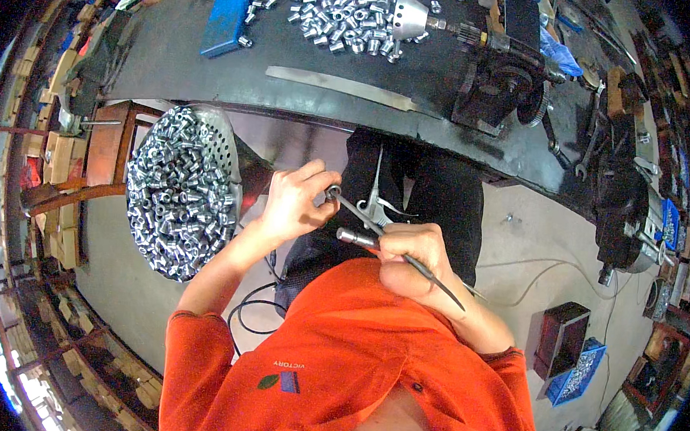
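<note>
My left hand (302, 200) pinches a small shiny metal sleeve (332, 192) between thumb and fingers. My right hand (413, 253) is closed around a thin dark tapered rod (435, 281), which looks like a round file. The rod's far end reaches the sleeve's opening; how deep it sits I cannot tell. A short metal cylinder (357, 238) with a bit of red sticks out of the same right fist. Between and just beyond the hands, over my dark trousers, is a silver air blow gun (376, 207).
A perforated metal bowl (225, 145) heaped with sleeves stands at my left. The dark workbench (186, 73) carries more loose sleeves (345, 13), a blue block (229, 13), a flat metal strip (339, 85) and a chuck-like machine (494, 73). A blue crate (578, 372) sits at the lower right.
</note>
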